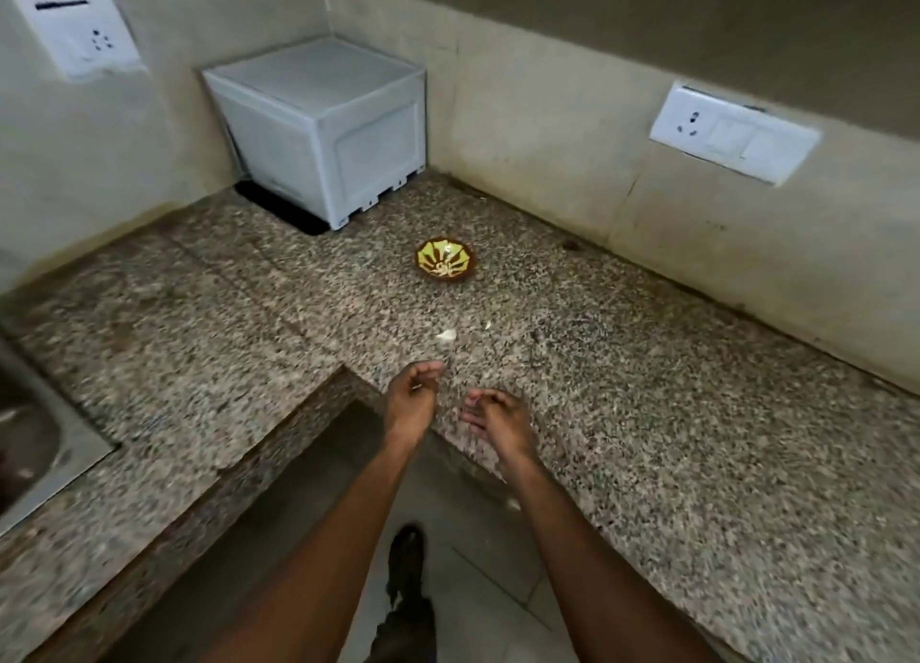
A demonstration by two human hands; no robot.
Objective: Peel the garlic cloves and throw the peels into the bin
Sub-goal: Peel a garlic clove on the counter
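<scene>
the left hand has its fingers loosely curled toward the thumb, and something small and pale shows at the fingertips; motion blur hides whether it is a garlic clove, a bit of peel, or nothing, so i cannot tell if it pinches anything. the right hand sits just beside it, palm turned partly up, fingers relaxed and slightly bent with no clear hold. both hover over the inner corner of the speckled granite counter.

just beyond the left fingertips a pale garlic piece lies on the counter, with a smaller pale scrap near it. farther back sits a small yellow-and-brown patterned bowl, holding what may be cloves or peels. a white plastic box stands in the corner, and the edge of a steel sink shows at the left.

this looks like the peeling step, or gathering loose skin. no bin is in view, so the next move likely calls for collecting the scraps in one hand, then turning to find the bin. thin skins cling to fingers and may scatter.
</scene>
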